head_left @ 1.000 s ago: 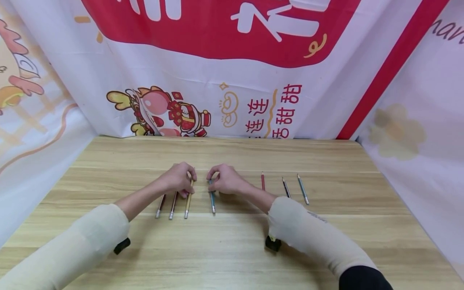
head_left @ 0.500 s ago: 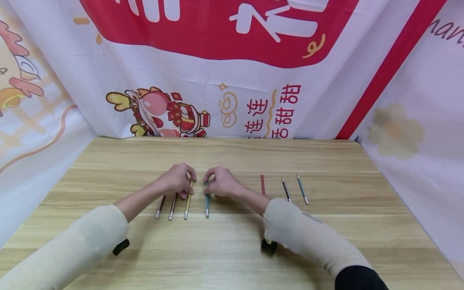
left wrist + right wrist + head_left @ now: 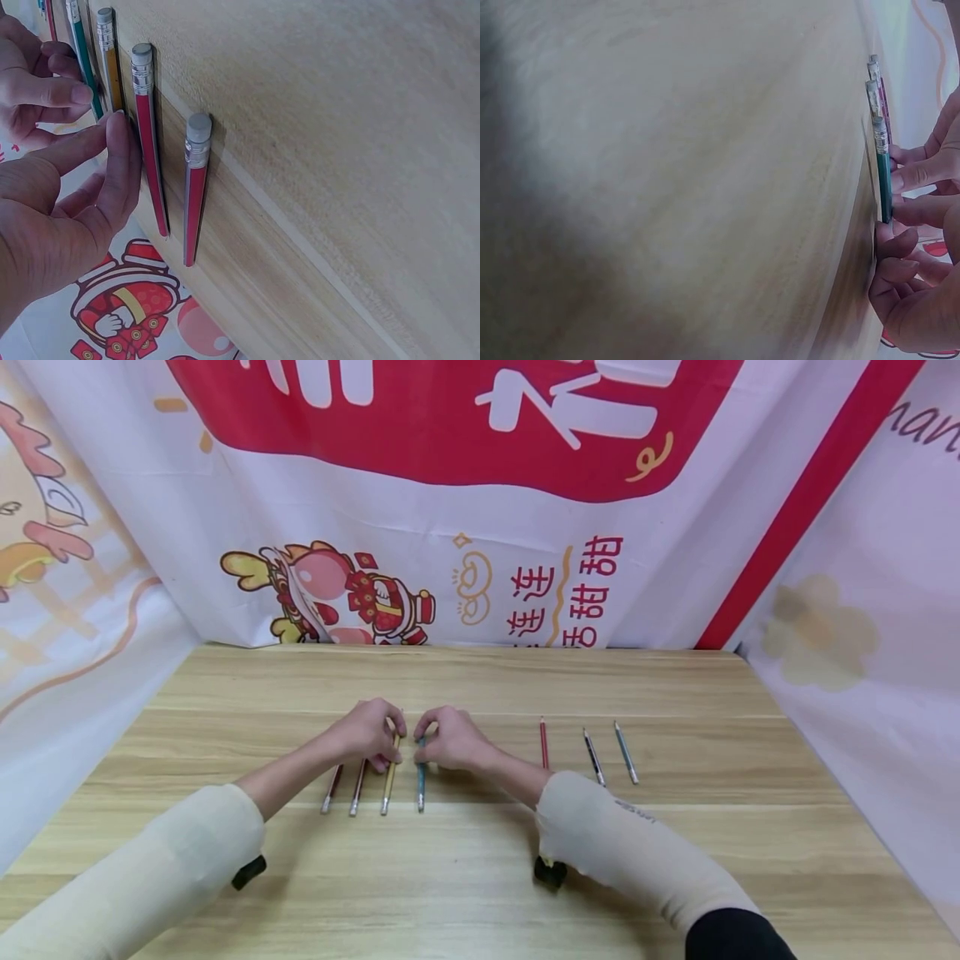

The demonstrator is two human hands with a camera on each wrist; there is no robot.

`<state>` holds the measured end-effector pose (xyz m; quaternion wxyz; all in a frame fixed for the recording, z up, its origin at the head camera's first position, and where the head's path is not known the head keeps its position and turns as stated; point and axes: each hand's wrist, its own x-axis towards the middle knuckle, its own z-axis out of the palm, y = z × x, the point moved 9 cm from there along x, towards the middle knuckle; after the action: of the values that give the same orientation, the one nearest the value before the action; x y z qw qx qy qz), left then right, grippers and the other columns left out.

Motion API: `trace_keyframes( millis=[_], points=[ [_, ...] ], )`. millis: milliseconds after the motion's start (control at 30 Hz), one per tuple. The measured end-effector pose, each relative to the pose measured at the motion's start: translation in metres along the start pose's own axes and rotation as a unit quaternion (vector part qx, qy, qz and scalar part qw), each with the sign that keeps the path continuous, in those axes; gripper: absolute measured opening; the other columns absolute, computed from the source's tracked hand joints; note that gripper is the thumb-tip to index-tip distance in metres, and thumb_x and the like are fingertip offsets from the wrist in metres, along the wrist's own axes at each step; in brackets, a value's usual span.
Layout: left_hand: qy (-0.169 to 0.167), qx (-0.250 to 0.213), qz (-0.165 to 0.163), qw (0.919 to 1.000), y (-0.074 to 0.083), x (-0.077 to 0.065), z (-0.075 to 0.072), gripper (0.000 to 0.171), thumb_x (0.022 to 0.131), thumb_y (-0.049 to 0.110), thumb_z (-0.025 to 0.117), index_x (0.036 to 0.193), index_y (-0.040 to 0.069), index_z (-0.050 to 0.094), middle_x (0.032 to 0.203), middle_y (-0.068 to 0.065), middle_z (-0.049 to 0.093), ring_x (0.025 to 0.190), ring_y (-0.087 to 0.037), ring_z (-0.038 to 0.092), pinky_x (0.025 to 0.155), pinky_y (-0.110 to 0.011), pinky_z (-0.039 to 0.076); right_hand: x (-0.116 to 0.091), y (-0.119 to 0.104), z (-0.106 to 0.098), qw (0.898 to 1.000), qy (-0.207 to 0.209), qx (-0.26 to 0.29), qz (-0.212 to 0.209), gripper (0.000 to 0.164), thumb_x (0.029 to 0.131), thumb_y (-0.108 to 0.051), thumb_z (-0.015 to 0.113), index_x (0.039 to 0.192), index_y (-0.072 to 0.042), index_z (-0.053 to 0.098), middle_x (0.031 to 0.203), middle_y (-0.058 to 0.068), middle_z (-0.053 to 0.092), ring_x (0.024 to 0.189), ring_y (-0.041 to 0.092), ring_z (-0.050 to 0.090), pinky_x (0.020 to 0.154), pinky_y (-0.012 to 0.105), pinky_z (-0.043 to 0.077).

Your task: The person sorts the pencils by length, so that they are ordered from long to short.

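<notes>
My left hand [image 3: 372, 732] pinches a yellow pencil [image 3: 387, 783] between thumb and fingers. Close to its right, my right hand [image 3: 455, 741] pinches a blue-green pencil [image 3: 422, 785], whose eraser end points toward me. Both pencils lie almost parallel, a small gap apart, their upper parts partly hidden by the fingers. Left of the yellow one are two dark red pencils [image 3: 357, 792], their far ends behind the left hand. The left wrist view shows these red pencils [image 3: 150, 142] side by side, with silver ferrules and grey erasers. In the right wrist view, the blue-green pencil [image 3: 883, 176] stands out nearest.
On the right of the wooden table [image 3: 480, 877] lie a red pencil [image 3: 543, 743], a black pencil [image 3: 593, 756] and a blue pencil [image 3: 626, 752], spaced apart. My right forearm passes over the near end of the red one. A printed cloth [image 3: 420, 506] hangs behind the table.
My right hand has slid the blue-green pencil left, closer to the yellow one, and the pencil has straightened. My left hand stays in place on the yellow pencil.
</notes>
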<state>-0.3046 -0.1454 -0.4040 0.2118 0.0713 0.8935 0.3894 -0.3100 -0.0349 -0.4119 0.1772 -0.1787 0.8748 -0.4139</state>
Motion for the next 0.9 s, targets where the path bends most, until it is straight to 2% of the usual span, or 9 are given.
trace_keyframes(
  millis=[333, 900],
  points=[
    [0.0, -0.004, -0.001, 1.0, 0.0009, -0.0005, 0.0002, 0.024, 0.085, -0.015, 0.075, 0.105, -0.011, 0.062, 0.068, -0.013, 0.066, 0.051, -0.016, 0.065, 0.054, -0.032, 0.064, -0.0007, 0.0025, 0.0021, 1.0, -0.004, 0.005, 0.006, 0.021, 0.085, -0.001, 0.082, 0.104, -0.004, 0.072, 0.064, 0.001, 0.064, 0.053, 0.01, 0.053, 0.046, 0.018, 0.041],
    [-0.002, -0.007, 0.004, 1.0, 0.0048, -0.0029, -0.0015, 0.025, 0.085, -0.014, 0.075, 0.107, -0.012, 0.063, 0.072, -0.013, 0.064, 0.053, -0.015, 0.065, 0.054, -0.032, 0.064, -0.0017, 0.0007, 0.0015, 1.0, -0.012, 0.008, -0.021, 0.02, 0.086, -0.001, 0.081, 0.103, -0.002, 0.073, 0.067, 0.002, 0.065, 0.056, 0.01, 0.054, 0.048, 0.018, 0.043]
  ],
)
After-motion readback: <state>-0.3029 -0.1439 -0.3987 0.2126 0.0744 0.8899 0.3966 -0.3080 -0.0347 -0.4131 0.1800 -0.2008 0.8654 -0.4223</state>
